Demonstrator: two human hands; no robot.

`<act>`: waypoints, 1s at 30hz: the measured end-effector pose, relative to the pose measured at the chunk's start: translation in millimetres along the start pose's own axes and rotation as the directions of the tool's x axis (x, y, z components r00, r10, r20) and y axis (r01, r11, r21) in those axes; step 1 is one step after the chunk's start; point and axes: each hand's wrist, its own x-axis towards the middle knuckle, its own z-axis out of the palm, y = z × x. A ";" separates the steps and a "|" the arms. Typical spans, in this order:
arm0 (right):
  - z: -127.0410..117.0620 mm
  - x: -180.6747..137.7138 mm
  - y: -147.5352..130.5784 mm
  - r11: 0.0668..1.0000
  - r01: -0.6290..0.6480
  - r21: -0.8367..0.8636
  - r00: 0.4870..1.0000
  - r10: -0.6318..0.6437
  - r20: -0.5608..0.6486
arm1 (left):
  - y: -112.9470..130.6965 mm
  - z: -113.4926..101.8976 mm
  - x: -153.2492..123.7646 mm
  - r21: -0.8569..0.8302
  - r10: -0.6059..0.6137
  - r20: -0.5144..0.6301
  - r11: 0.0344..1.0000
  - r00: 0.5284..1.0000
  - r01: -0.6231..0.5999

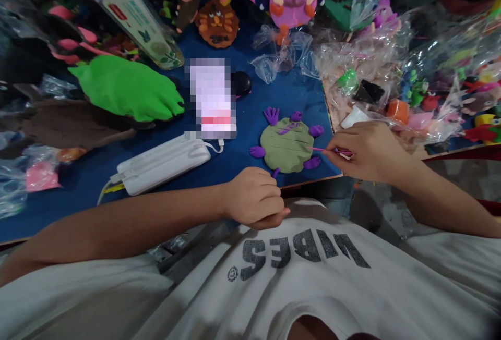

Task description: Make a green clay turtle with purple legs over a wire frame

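A flat clay turtle [282, 153] lies on the blue table, with a grey-green round shell and purple head, legs and tail. Thin dark lines run across its shell, and a purple piece rests near its upper edge. My right hand [366, 149] is closed around a slim pink modelling tool [321, 149], whose tip meets the right side of the shell. Curled into a fist, my left hand [254, 197] is at the table's near edge, just below the turtle; the inside of the fist is hidden, and nothing shows sticking out of it.
A lit phone [213, 97], its screen blurred out, is cabled to a white power bank [164, 165]. Left lies a large green clay piece [129, 88]. Clay figures, including a brown lion [217, 23], line the back. Plastic-wrapped clay pieces [417, 92] crowd the right.
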 end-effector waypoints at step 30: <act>5.1 -1.4 -23.5 0.999 0.040 -0.030 0.989 -0.035 0.141 | -2.8 -3.2 -1.7 -0.093 -0.073 0.034 0.993 0.997 0.076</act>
